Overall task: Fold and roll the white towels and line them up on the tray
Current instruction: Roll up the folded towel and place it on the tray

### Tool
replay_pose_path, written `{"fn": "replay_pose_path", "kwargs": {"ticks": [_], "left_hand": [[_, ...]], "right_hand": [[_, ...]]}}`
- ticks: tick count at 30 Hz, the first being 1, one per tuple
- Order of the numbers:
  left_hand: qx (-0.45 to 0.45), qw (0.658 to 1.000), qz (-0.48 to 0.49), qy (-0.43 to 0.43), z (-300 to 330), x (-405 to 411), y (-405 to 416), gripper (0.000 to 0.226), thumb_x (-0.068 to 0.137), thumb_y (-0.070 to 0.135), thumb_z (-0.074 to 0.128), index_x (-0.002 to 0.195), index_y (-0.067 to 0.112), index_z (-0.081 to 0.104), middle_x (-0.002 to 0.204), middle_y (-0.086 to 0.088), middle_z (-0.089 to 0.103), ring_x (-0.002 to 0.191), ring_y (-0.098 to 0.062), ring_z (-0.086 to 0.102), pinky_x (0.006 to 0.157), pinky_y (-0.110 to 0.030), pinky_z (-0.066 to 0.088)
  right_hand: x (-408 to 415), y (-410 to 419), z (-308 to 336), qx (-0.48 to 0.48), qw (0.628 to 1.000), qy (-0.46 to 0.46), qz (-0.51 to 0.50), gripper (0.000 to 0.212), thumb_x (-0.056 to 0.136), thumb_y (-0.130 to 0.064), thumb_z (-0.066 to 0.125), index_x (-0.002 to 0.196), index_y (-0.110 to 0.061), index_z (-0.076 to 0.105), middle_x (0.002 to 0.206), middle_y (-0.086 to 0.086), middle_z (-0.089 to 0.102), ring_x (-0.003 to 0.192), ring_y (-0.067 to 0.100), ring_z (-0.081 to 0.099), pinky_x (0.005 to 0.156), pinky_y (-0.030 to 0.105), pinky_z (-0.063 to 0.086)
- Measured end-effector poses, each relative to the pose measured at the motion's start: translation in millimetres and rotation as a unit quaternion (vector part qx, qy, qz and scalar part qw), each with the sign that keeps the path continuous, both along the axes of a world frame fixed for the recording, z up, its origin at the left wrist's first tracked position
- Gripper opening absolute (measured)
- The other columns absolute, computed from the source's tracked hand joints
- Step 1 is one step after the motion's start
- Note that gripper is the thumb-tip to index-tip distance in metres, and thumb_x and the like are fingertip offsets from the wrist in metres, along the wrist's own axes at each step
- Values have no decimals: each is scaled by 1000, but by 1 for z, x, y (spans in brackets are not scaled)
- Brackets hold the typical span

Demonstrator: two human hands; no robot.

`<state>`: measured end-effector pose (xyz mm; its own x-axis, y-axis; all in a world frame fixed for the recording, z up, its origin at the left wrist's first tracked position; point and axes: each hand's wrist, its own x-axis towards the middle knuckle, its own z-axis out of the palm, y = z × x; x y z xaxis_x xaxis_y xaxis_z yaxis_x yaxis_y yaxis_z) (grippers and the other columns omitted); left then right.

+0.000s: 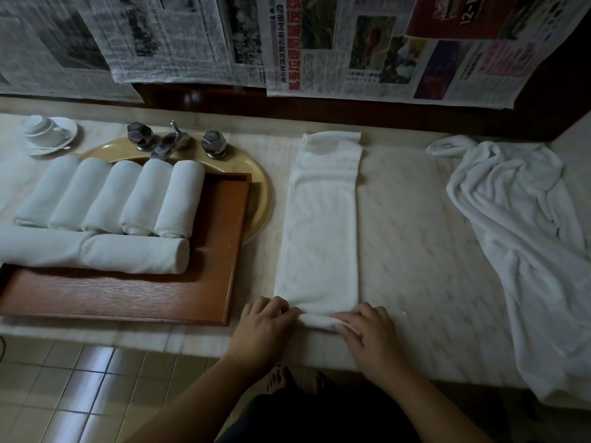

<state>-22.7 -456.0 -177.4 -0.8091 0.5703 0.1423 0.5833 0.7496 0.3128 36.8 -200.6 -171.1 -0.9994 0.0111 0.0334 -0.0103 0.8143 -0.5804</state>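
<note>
Nearest the viewer, the person's left hand [263,324] and right hand [364,330] are working side by side at the front edge of the pale marble counter [415,251]. The fingers of both hands are curling over the near end of the long, narrow folded white towel [319,225], pinching a first small turn of the roll between them. The rest of this towel is lying flat, stretching away toward the wall, so the roll is judged to be only just starting.

To the left, the rectangular brown wooden tray [128,298] is sitting partly over the tan oval sink basin [259,193]. It is carrying five rolled white towels [128,193] in a row, with two more rolled towels [134,254] lying crosswise in front of them. Bare wood is showing along the tray's near and right sides.

To the right, a crumpled heap of loose white towelling [524,238] is waiting unfolded, so more folding and rolling appears to be left.

Farther back, the metal tap with faceted handles [174,139] and an upturned white cup on a saucer [48,131] are standing below newspaper sheets [351,49] hanging on the wall.
</note>
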Motion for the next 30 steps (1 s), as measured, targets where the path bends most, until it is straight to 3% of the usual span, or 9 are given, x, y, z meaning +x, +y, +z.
{"fn": "replay_pose_path", "kwargs": {"ticks": [3,6,10,12,15,19,24,27,30], "left_hand": [[91,984,84,-126,2,-9,3,27,101,58,51,117,43,68,107,26,57,96,-6,38,82,-33,42],[189,955,138,-183,7,-14,5,20,95,54,68,111,41,66,91,24,65,96,-2,42,78,-24,40],[161,969,158,-104,3,-15,8,18,89,50,75,88,32,74,94,16,55,92,-12,40,74,-28,40],[137,981,132,-29,-1,-16,7,22,94,49,71,88,29,77,99,8,53,90,-17,40,70,-33,42],[89,993,30,75,-4,-14,-3,27,101,47,60,104,27,78,104,0,57,87,-24,47,68,-37,43],[-4,989,-97,111,-10,-13,-28,42,100,34,60,139,19,65,121,-2,59,101,-25,55,77,-39,48],[-35,994,-71,75,-6,-9,-21,54,94,28,54,147,16,56,133,-3,54,100,-25,59,76,-38,53],[0,1000,0,7,1,-5,-11,47,98,28,53,145,26,56,130,3,57,103,-20,57,78,-35,52],[92,987,91,-100,12,-6,-5,32,105,36,47,134,29,60,125,8,64,103,-14,53,83,-31,49]], "right_hand": [[-5,3,-2,-121,988,-35,-87,6,91,-40,73,96,-42,69,93,-19,65,87,10,57,77,35,52],[-10,6,-9,-134,983,-48,-113,18,86,-29,82,87,-42,69,85,-13,62,85,15,58,76,40,54],[-11,10,-7,-49,993,31,-103,10,82,-27,87,89,-32,82,89,-9,50,84,15,51,78,26,48],[-8,12,-5,34,994,95,-44,9,90,-34,80,96,-28,83,90,-6,53,81,17,49,71,30,45],[-2,18,-4,143,979,137,53,30,94,-47,66,110,-26,79,95,0,60,79,24,54,66,36,46],[6,22,-11,203,962,147,111,36,98,-41,61,120,-16,75,102,1,64,78,28,60,62,40,49],[10,16,-16,103,986,124,34,37,101,-40,58,124,-17,74,104,-4,68,81,23,59,71,37,52],[9,10,-9,4,997,59,-49,23,100,-41,63,116,-27,72,103,-13,63,87,13,57,76,31,51],[3,9,-10,-38,995,20,-91,13,97,-34,70,109,-31,73,101,-16,58,90,11,57,81,30,49]]}}
